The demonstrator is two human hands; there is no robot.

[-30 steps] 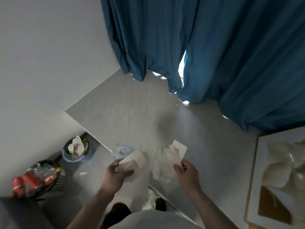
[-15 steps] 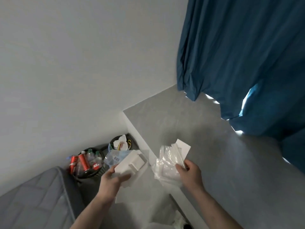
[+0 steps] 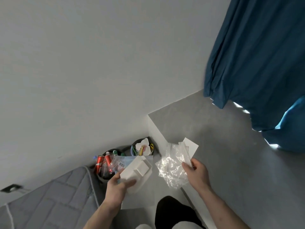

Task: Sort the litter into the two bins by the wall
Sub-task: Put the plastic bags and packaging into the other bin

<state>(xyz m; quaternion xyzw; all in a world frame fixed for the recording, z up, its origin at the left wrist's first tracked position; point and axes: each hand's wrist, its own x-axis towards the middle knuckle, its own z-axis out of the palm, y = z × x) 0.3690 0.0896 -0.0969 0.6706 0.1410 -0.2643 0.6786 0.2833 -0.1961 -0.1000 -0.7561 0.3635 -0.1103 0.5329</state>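
My left hand (image 3: 118, 187) grips a white moulded packaging piece (image 3: 137, 169) together with a pale blue plastic pack (image 3: 123, 161) beneath it. My right hand (image 3: 196, 172) pinches clear crumpled plastic wrap (image 3: 170, 167) and a flat white card (image 3: 189, 148). Two bins stand on the floor by the wall beyond my hands. The black bin (image 3: 105, 177) on the left holds red cans (image 3: 99, 161) and plastic bottles. The blue bin (image 3: 132, 148) to its right holds crumpled paper and small coloured scraps.
A grey raised ledge (image 3: 206, 123) runs along the right, under a blue curtain (image 3: 257, 55). A grey quilted mattress (image 3: 49, 200) fills the lower left beside the black bin. My leg in dark clothing (image 3: 171, 210) is at the bottom centre.
The view has swung left and down toward the wall, bringing both bins closer to the centre. Both hands keep the same hold on their items and now sit just in front of the bins.
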